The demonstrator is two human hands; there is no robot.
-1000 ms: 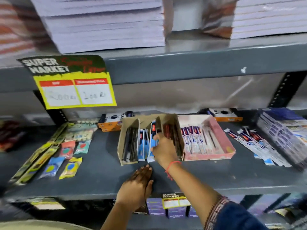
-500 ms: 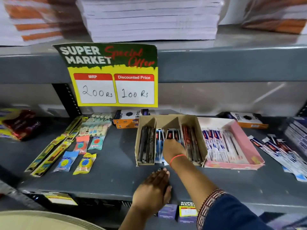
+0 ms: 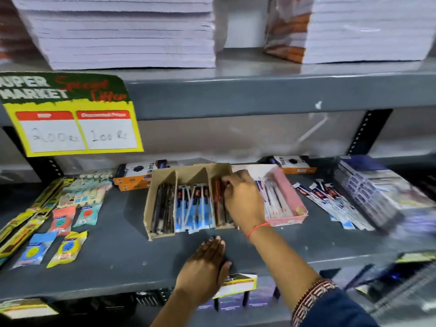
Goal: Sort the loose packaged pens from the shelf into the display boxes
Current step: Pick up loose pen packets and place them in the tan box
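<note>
Head view. The cardboard display box (image 3: 188, 199) sits on the grey shelf (image 3: 113, 256) with 3 compartments, each running front to back. This layout keeps every packet's long axis pointing from the shelf edge toward the back wall, so the printed ends face the aisle.

The right hand (image 3: 243, 201) reaches over the right compartment, where the red-packaged pens (image 3: 218, 204) lie. Its fingers (image 3: 230, 182) curl down onto the packets' far ends; whether they pinch 1 packet or merely press the stack level cannot be told. The hand probably aligns the packets with the divider walls.

The left hand (image 3: 207, 263) lies flat, fingers extended and together, palm down on the shelf just in front of the box, holding nothing. It likely braces the body or stands ready to stop the box sliding.

The pink display box (image 3: 287, 199) stands just beside, its white pens also running front to back. The loose packaged pens (image 3: 330, 204) lie fanned to the right, angled diagonally, not yet sorted.
</note>
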